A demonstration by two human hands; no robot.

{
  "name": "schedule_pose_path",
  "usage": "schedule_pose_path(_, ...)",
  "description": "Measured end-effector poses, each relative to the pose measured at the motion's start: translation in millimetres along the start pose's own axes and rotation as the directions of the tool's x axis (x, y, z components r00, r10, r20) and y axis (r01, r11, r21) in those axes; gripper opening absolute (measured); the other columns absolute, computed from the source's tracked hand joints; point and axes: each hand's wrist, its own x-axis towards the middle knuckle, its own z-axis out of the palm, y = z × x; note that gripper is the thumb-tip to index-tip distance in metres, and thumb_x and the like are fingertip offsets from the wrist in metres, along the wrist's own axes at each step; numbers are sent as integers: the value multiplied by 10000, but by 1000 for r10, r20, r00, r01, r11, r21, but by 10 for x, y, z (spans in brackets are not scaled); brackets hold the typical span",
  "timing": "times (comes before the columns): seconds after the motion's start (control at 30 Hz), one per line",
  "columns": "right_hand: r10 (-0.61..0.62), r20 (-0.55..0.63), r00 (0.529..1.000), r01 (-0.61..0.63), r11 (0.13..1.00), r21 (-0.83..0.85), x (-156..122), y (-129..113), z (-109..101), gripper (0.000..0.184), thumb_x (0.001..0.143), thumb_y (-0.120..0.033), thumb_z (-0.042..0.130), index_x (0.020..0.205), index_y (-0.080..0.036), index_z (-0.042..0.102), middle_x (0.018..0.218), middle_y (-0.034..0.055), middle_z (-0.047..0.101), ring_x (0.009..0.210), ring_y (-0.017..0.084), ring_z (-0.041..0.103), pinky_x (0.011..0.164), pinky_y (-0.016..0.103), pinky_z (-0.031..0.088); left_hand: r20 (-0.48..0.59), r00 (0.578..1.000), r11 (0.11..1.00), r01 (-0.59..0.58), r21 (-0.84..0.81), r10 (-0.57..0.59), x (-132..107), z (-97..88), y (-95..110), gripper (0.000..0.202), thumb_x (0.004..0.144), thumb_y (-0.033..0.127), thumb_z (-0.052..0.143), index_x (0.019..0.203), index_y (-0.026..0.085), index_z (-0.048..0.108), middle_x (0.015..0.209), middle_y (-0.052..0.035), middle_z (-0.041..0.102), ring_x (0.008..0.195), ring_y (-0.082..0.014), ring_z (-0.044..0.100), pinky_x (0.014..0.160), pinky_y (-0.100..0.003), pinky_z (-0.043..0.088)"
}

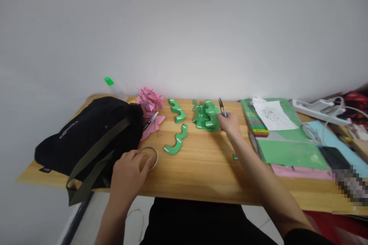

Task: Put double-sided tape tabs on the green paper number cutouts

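My left hand is at the near left of the table, fingers curled over the left side of a thin roll of tape that lies flat on the wood. In my right hand is a slim pair of tweezers, dark prongs pointing up and away. Right beside that hand is a cluster of green wavy paper shapes with small white strips on them. Two more lie apart to the left: one wavy green piece farther back, another wavy green piece nearer. My right forearm partly hides small green bits.
A black bag with an olive strap covers the left. Behind it are crumpled pink paper, a glue tube and a green-capped bottle. Rightward lie green folders, a drawn-on sheet, a phone and a power strip.
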Motion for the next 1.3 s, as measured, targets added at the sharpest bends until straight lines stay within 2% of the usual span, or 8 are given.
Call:
schedule_pose_path(0.27, -67, -54, 996, 65, 997, -39, -84, -125, -94, 263, 738, -245, 561, 498, -201, 462, 316, -48, 371, 348, 108, 408, 405, 234, 262, 234, 972, 1000, 1, 27, -8, -188, 34, -10, 174, 845, 251, 533, 873, 195, 695, 944, -89, 697, 912, -301, 626, 783, -429, 474)
schedule_pose_path(0.4, -116, -11, 993, 117, 993, 36, -336, -103, -124, 256, 794, -339, 535, 584, -201, 482, 359, -60, 383, 351, 104, 421, 399, 229, 287, 149, 988, 998, 36, -54, -28, -234, 51, -12, 208, 870, 248, 479, 776, 190, 656, 834, -80, 682, 840, -273, 631, 775, -418, 465)
schedule_pose_path(0.5, -146, 99, 984, 128, 977, 168, -722, -44, -86, 269, 792, -430, 544, 669, -191, 536, 385, -87, 357, 333, 88, 374, 370, 224, 277, 24, 998, 925, 60, -374, -55, -323, 7, 61, 178, 867, 291, 512, 795, 182, 633, 815, -55, 674, 800, -225, 634, 771, -374, 480)
schedule_pose_path(0.63, -221, 530, 819, -40, 899, 437, -1299, -10, 4, 410, 723, -568, 637, 752, -160, 600, 383, -112, 327, 294, 54, 289, 325, 207, 206, -60, 992, 621, 19, -783, -107, -404, -24, 368, 124, 827, 306, 623, 822, 182, 630, 831, -25, 679, 801, -168, 646, 758, -284, 505)
schedule_pose_path(0.73, -267, 664, 698, -208, 812, 545, -1578, -35, 10, 438, 723, -603, 648, 708, -172, 571, 392, -122, 301, 285, 32, 240, 305, 188, 155, -59, 998, 449, -49, -892, -9, -388, -4, 661, 72, 823, 254, 647, 826, 184, 630, 800, -6, 668, 779, -136, 637, 754, -245, 502)
schedule_pose_path(0.9, -244, 564, 789, -260, 699, 666, -1693, 4, -110, 377, 682, -466, 758, 625, -184, 513, 377, -138, 261, 304, 9, 178, 286, 156, 138, -86, 989, 391, -128, -911, 124, -330, -2, 984, 217, 800, 155, 666, 1004, 199, 607, 771, 32, 637, 741, -96, 618, 783, -224, 492)
schedule_pose_path(1.1, -170, 522, 836, -306, 646, 700, -1695, 86, -214, 483, 642, -462, 786, 505, -191, 410, 366, -124, 278, 278, -2, 197, 263, 144, 136, -70, 929, 424, -232, -875, 365, -296, -29, 1080, 481, 789, 66, 649, 1225, 223, 519, 799, 49, 630, 748, -89, 616, 789, -230, 483)
schedule_pose_path(1.3, -118, 503, 856, -333, 619, 711, -1683, 91, -235, 504, 619, -477, 788, 496, -199, 387, 367, -126, 263, 280, -2, 180, 265, 149, 126, -57, 923, 401, -220, -889, 380, -318, 9, 1132, 512, 793, 51, 631, 1252, 242, 507, 818, 37, 640, 764, -107, 620, 800, -258, 491)
